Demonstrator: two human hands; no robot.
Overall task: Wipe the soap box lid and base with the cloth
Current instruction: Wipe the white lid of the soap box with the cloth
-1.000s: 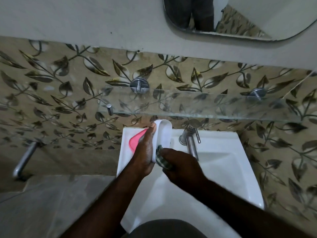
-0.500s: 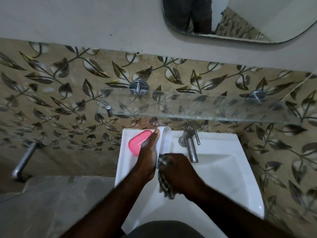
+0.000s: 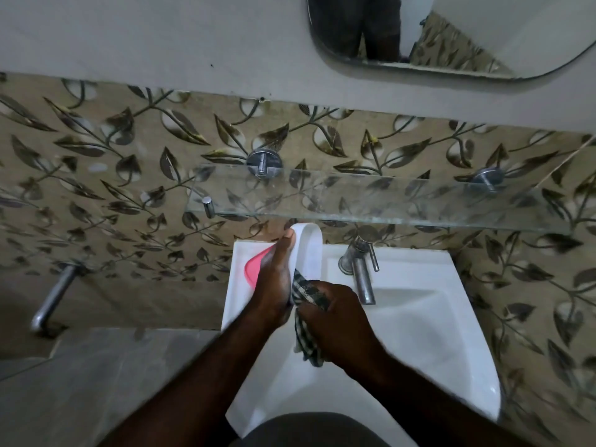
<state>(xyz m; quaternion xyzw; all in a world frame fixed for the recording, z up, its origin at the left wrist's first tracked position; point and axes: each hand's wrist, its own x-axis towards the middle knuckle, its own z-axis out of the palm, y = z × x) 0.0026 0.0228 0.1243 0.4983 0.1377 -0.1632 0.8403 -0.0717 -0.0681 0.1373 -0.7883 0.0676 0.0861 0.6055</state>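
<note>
My left hand (image 3: pixel 274 279) holds a white soap box part (image 3: pixel 310 250) upright on its edge above the back left of the sink, fingers along its left side. My right hand (image 3: pixel 335 314) grips a dark checked cloth (image 3: pixel 304 321), pressed against the lower end of the white part, with the cloth's tail hanging down into the basin. A pink soap box part (image 3: pixel 254 264) lies on the sink's left ledge, mostly hidden behind my left hand.
The white sink (image 3: pixel 435 317) has a chrome tap (image 3: pixel 361 272) just right of my hands. A glass shelf (image 3: pixel 387 201) juts out from the leaf-patterned wall directly above the white part. A mirror (image 3: pixel 451 37) hangs higher. A metal pipe (image 3: pixel 53 295) sticks out at left.
My right hand with the cloth slid down along the white part and then slightly back up. The white part stayed upright in my left hand, and the pink part is more hidden now.
</note>
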